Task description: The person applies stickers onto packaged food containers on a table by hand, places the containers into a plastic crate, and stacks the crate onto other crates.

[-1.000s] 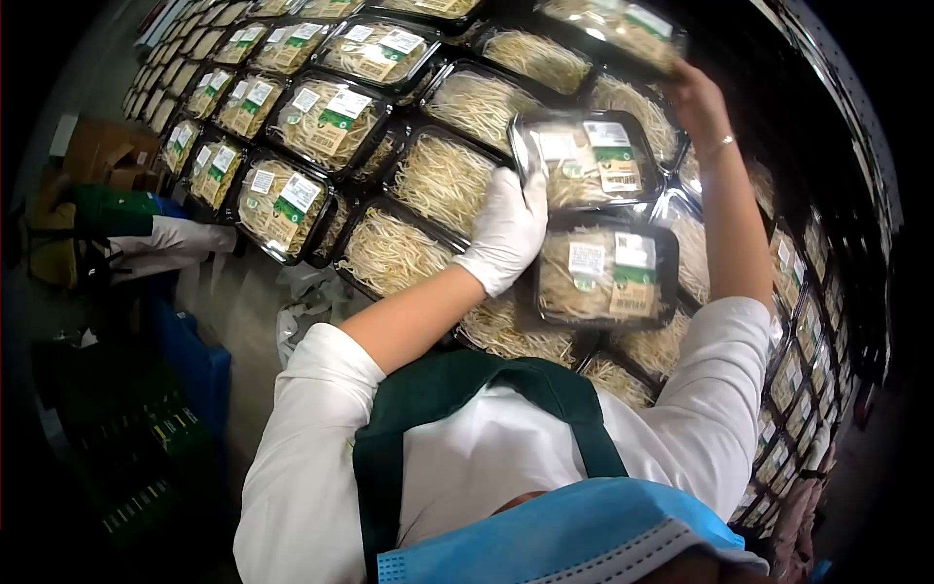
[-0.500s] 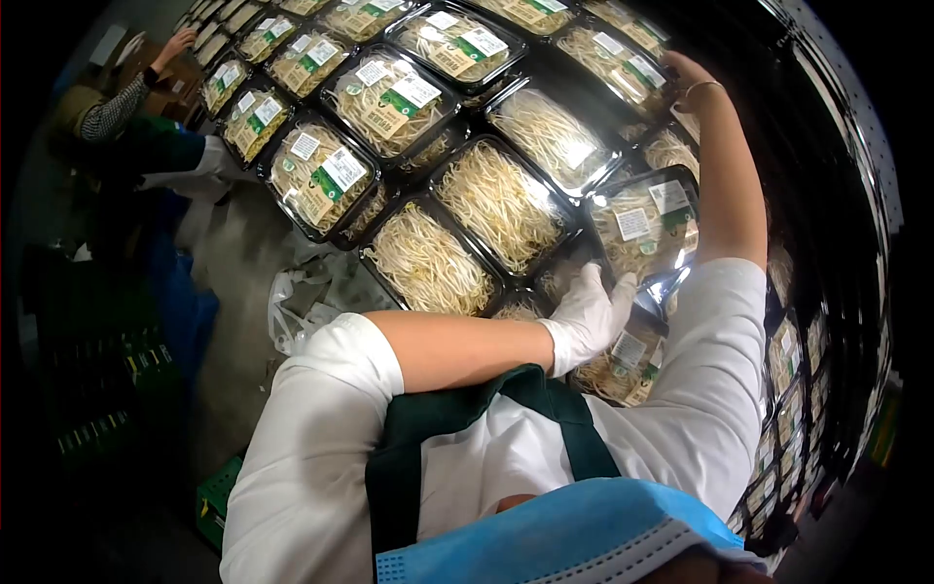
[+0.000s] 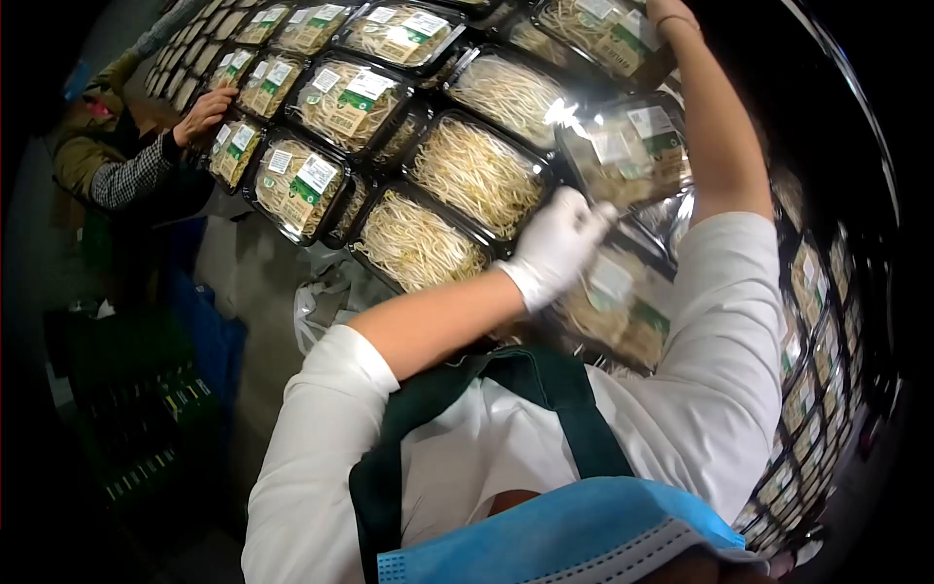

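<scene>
My left hand [image 3: 562, 241], in a white glove, has its fingers curled together beside the near edge of a labelled tray of bean sprouts [image 3: 623, 146]. Blur hides what is between the fingertips. My right hand [image 3: 671, 14], bare and with a band at the wrist, grips the right edge of another labelled tray [image 3: 595, 37]; its fingertips are partly out of view. Left of my gloved hand lie unlabelled trays of bean sprouts, one in the middle [image 3: 477, 173] and one nearer me [image 3: 416, 241]. A blurred labelled tray [image 3: 613, 297] lies below that hand.
Rows of labelled trays [image 3: 348, 103] stretch to the far left. A co-worker's hand [image 3: 206, 115] touches trays there. Green crates [image 3: 136, 409] and a blue sheet [image 3: 209, 326] are at lower left. More trays [image 3: 808, 389] are stacked on the right.
The view has shifted, and my left hand has moved forward. The labelled tray beside it sits farther forward and right. The co-worker's hand has come down to the trays.
</scene>
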A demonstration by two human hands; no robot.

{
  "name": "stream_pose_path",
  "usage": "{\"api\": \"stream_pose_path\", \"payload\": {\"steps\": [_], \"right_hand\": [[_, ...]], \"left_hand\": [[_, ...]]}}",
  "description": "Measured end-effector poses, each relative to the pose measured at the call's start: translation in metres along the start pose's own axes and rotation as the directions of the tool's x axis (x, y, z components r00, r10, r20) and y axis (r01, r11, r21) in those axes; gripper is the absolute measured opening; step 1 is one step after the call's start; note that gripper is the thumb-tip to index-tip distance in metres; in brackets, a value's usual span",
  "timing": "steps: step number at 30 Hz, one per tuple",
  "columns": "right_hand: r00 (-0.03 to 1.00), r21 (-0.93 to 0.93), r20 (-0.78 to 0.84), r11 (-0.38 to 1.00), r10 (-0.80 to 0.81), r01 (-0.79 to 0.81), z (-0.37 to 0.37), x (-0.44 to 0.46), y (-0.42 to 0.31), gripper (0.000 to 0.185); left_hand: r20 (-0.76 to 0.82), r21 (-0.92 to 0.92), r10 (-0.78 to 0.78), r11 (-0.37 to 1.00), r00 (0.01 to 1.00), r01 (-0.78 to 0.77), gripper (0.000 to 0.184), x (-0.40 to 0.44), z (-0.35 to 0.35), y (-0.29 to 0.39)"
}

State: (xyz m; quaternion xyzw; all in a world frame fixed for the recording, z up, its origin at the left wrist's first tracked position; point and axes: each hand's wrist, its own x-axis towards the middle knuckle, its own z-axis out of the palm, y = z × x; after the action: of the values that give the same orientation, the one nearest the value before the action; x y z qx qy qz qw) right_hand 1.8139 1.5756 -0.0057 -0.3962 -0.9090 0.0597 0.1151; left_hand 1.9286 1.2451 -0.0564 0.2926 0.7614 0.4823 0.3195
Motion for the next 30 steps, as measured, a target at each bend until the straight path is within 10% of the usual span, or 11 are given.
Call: {"api": "stream_pose_path", "payload": {"steps": [5,7,13,17,24,26,27,28,30], "right_hand": [[0.907,0.234,0.348,0.914,0.238,-0.33,0.002,0.011,0.159,0.047],[0.921,0.127,0.285,0.942,0.265,-0.31,0.0,-0.024,0.177,0.049],[0.873,0.006,0.111,0.878,0.474,-0.478,-0.014,-0.104,0.199,0.064],[0.797,-0.049,0.159,0.811,0.583,-0.583,-0.01,-0.138,0.194,0.074],[0.827,0.045,0.145,0.832,0.543,-0.553,0.007,-0.081,0.21,0.081],[0.856,0.473,0.194,0.719,0.479,-0.509,0.032,-0.059,0.23,0.071],[0.819,0.619,0.255,0.564,0.514,-0.547,0.035,-0.061,0.225,0.062],[0.824,0.577,0.278,0.599,0.494,-0.554,0.021,-0.065,0.21,0.057],[0.825,0.634,0.355,0.536,0.439,-0.558,0.009,-0.071,0.197,0.063]], "left_hand": [[0.016,0.031,-0.02,0.999,1.0,0.019,0.037,0.037,-0.052,-0.022],[-0.04,0.393,-0.042,0.918,0.998,0.054,0.054,0.037,-0.06,0.013],[0.017,0.639,0.109,0.763,0.994,-0.095,0.08,0.066,-0.034,0.041],[0.038,0.674,-0.198,0.729,0.98,0.121,0.08,0.097,-0.019,0.045],[0.045,0.559,0.113,0.821,0.993,-0.118,0.056,0.074,-0.013,0.025],[0.062,0.373,0.249,0.892,0.966,-0.254,0.045,0.074,-0.012,0.014],[0.022,0.513,0.643,0.65,0.766,-0.561,0.038,0.072,-0.01,0.006],[0.106,0.517,0.633,0.624,0.767,-0.586,0.032,0.049,-0.031,0.029],[-0.236,0.44,0.612,0.76,0.755,-0.479,0.03,-0.001,-0.058,0.047]]}}
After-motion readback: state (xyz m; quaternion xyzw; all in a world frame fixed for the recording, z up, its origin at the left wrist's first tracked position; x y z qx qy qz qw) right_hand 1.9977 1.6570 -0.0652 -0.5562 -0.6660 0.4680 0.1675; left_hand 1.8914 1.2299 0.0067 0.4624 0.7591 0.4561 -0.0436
